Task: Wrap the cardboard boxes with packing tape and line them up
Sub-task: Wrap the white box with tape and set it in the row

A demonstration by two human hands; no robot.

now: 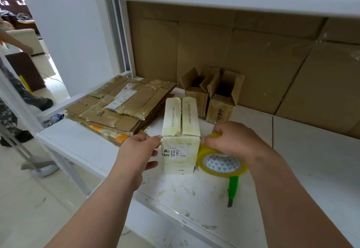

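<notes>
You are standing at a scuffed white tabletop point(292, 150). Your left hand point(139, 148) is pinching the box point(180, 130) at its centre; your right hand point(231, 140) is gripping the tape point(222, 164) beside it. Cardboard point(253, 58) is lining the back wall.

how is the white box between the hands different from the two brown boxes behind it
The white box has its top flaps folded shut and glossy tape over it; the brown boxes stand with flaps open. The white box is pale with printed text, the brown ones plain kraft cardboard. The left hand pinches the white box's corner while the right hand holds the tape roll beside it; nobody touches the brown ones. All stand upright on the white table.
</notes>
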